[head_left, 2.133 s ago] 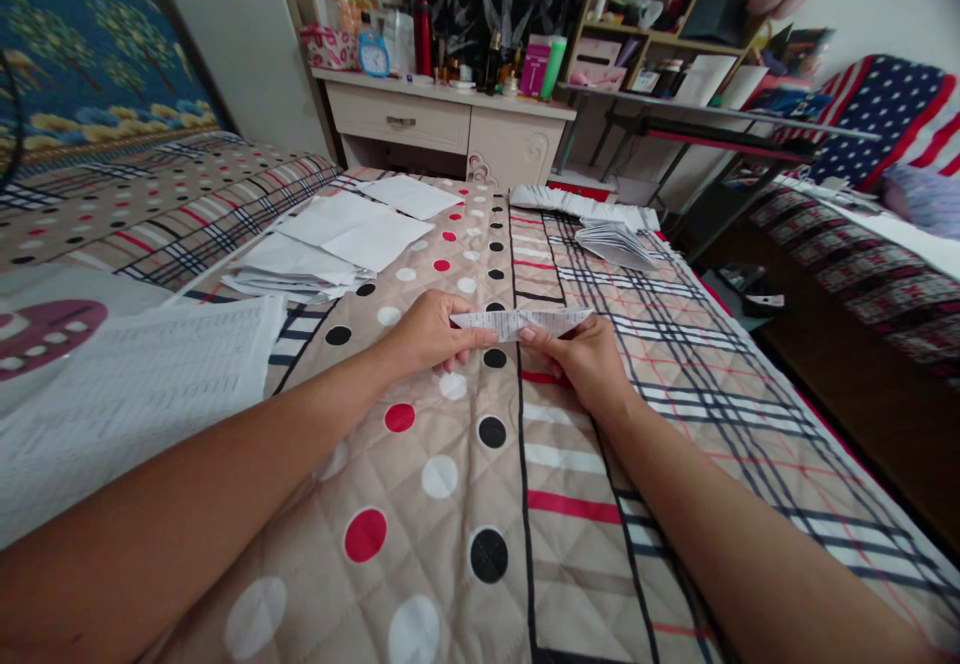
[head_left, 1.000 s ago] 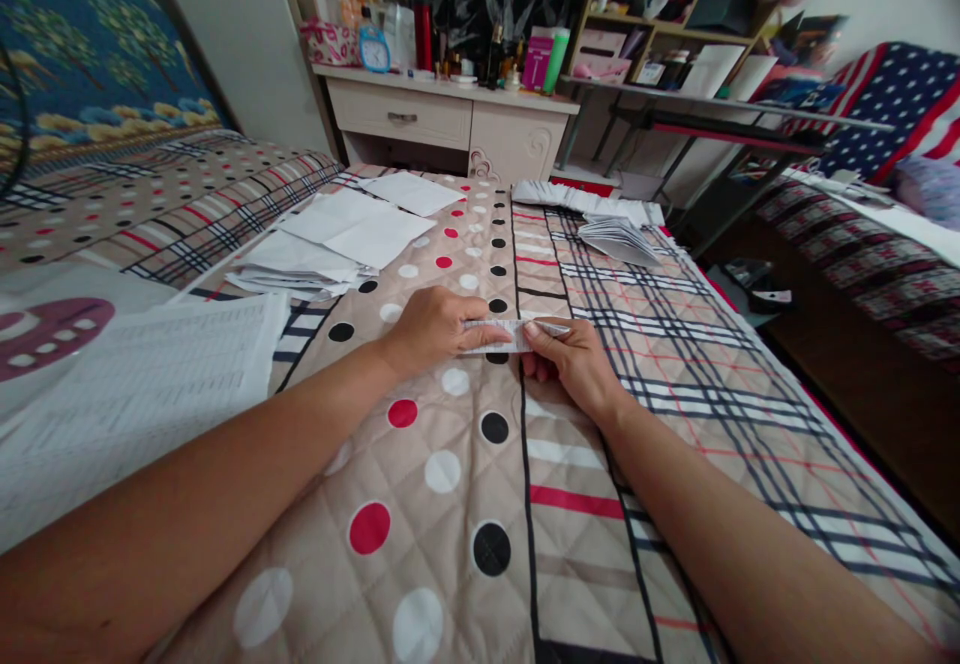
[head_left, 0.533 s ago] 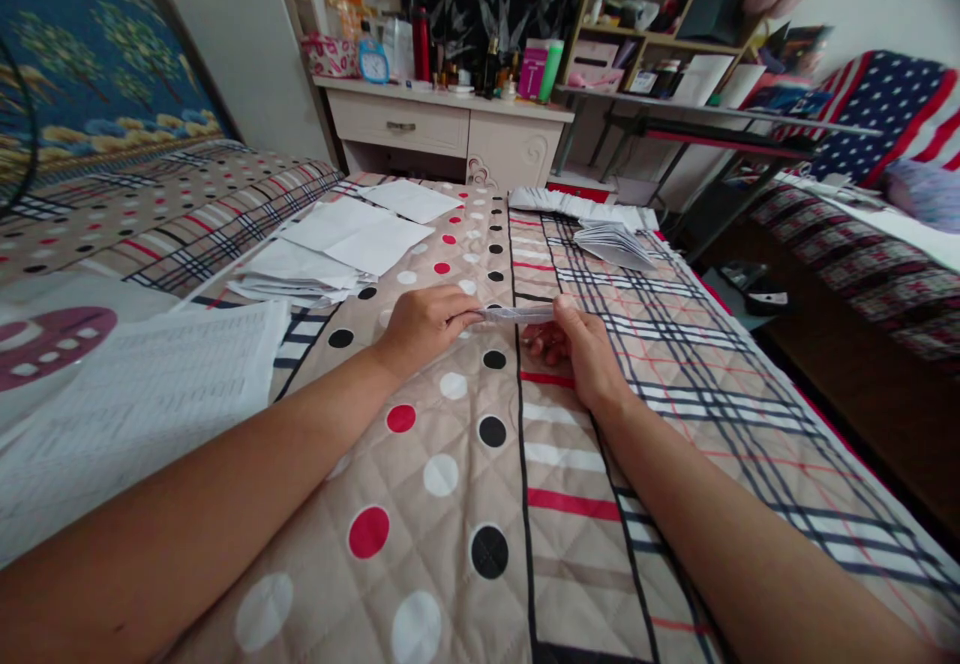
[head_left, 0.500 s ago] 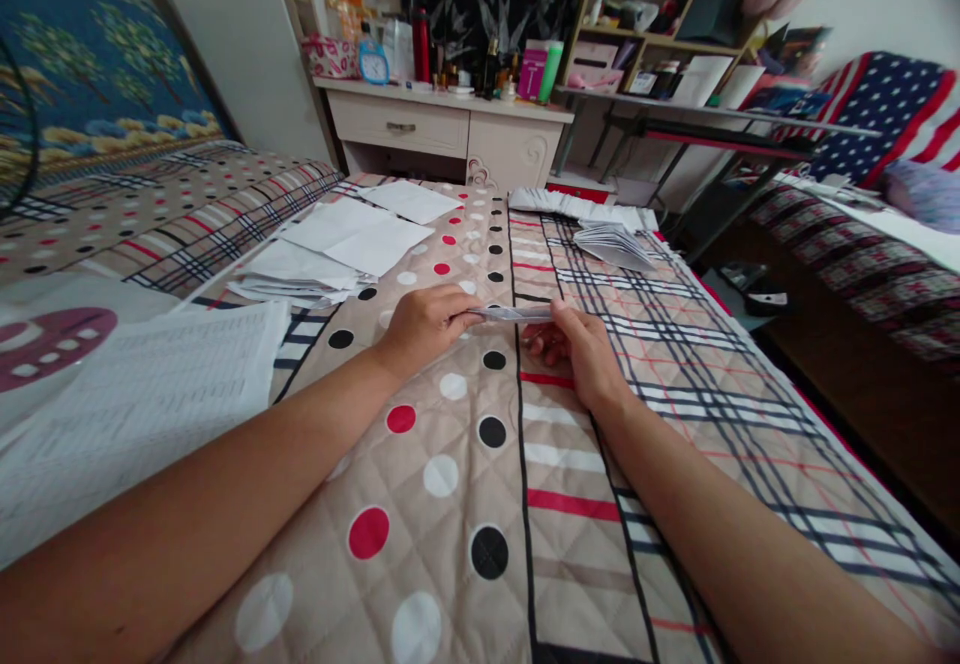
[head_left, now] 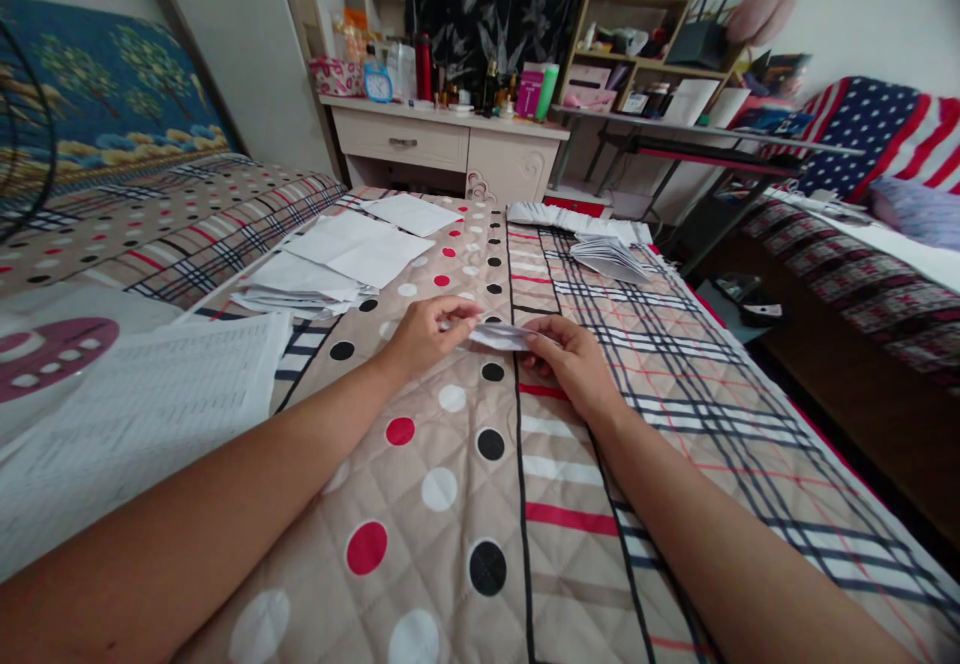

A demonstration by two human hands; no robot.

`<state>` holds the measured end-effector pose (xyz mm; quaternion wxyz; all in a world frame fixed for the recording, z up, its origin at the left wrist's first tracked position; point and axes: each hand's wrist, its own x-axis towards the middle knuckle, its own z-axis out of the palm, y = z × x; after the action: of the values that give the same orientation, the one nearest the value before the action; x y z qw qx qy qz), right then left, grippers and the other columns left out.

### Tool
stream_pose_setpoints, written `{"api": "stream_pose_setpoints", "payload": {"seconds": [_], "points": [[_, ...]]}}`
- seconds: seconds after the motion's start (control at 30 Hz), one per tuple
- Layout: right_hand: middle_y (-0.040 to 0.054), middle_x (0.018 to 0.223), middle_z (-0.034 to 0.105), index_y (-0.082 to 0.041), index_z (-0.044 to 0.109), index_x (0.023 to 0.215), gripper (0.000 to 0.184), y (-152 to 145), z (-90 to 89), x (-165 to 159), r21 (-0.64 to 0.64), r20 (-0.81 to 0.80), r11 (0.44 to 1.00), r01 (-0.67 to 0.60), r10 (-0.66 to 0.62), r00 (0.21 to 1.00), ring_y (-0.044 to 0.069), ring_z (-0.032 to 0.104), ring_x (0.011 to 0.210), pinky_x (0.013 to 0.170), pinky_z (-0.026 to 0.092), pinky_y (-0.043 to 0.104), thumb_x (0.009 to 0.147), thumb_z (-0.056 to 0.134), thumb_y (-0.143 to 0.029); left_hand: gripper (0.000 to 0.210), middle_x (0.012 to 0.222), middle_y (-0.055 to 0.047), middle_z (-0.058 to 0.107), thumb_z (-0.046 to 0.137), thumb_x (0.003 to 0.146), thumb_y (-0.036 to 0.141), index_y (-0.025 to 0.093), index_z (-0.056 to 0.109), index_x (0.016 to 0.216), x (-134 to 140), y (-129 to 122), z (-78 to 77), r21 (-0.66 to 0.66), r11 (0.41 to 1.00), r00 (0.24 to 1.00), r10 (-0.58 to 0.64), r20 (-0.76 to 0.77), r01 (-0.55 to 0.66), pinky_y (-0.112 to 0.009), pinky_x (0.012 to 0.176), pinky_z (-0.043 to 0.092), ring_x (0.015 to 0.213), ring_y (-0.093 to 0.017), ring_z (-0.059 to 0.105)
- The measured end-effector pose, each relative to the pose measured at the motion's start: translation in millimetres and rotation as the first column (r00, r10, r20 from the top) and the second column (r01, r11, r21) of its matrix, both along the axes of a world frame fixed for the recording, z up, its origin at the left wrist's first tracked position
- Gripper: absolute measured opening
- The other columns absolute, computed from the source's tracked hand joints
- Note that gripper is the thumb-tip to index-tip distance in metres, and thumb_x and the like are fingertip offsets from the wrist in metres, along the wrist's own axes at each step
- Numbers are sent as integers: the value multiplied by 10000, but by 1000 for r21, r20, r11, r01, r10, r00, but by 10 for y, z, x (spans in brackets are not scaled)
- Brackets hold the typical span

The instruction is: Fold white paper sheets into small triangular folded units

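A narrow folded strip of paper [head_left: 498, 335] is held level just above the patterned bedspread [head_left: 442, 534]. My left hand [head_left: 429, 334] pinches its left end, thumb and fingers together. On the other end my right hand [head_left: 570, 359] has its thumb on top and its fingers curled beneath. Beyond the left hand lie loose white sheets [head_left: 360, 246], with a stack of papers [head_left: 300, 284] at their near side. Past the right hand rests a fanned bundle of folded paper [head_left: 609, 258], and behind it a long row of folded papers [head_left: 577, 221].
Printed sheets [head_left: 172, 374] lie by my left forearm, beside a clear plastic bag [head_left: 67, 334] with a purple print. A white dresser [head_left: 405, 139] stands at the far end of the bed. To the right are a desk [head_left: 720, 129] and a second bed [head_left: 847, 254].
The paper strip has tilted, so more of its face shows. My right hand has shifted slightly left along it, bringing the hands closer together. The view has tipped up slightly.
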<state>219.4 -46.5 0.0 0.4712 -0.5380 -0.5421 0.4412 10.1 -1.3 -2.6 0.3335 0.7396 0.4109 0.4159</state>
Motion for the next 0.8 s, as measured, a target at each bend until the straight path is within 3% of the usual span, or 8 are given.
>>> {"api": "stream_pose_setpoints", "payload": {"seconds": [0.1,0.2,0.37,0.57,0.67,0.8], "points": [[6,740,671,-173,671,841,134,-6,-17,-6,96,213,995,10,-30,977,122,565,594,543,418,223,750,640,-267,284,987,-117,741,627,797,285,97,704,995,18,-3,-11,-61,998,999,-32,35,34,-309,808,536,891,-204,687],[10,669,657,-165,705,796,177,-15,-19,-11,205,392,978,31,-111,913,137,551,597,557,395,238,804,602,-309,316,993,-115,735,644,802,339,99,710,998,18,-33,14,-14,998,998,-58,0,58,-308,779,535,869,-204,683],[6,610,628,-165,690,772,204,-12,-26,1,275,441,954,119,-235,866,141,534,560,524,351,242,837,578,-323,359,988,-84,743,610,845,411,130,718,1041,18,-68,53,39,996,993,-81,-89,85,-295,740,523,838,-193,676],[12,603,616,-189,659,770,295,-18,-37,-3,327,520,942,77,-247,818,159,562,579,541,363,255,917,488,-378,255,1030,-73,755,572,823,191,153,750,1001,78,11,-97,160,987,971,46,-233,-9,-317,869,518,934,-200,693],[42,739,681,-192,700,813,297,-17,-38,-14,361,585,933,13,-237,775,173,600,663,592,397,272,913,510,-397,257,947,-66,769,568,793,149,164,769,952,88,21,-125,232,968,945,165,-281,-100,-311,828,525,864,-199,701],[66,846,714,-181,736,845,200,15,-65,18,415,531,910,7,-249,810,183,632,736,671,456,288,867,574,-296,231,872,-72,772,582,766,174,160,785,877,83,-9,-81,226,954,900,266,-346,-195,-300,764,529,796,-210,702]]}}
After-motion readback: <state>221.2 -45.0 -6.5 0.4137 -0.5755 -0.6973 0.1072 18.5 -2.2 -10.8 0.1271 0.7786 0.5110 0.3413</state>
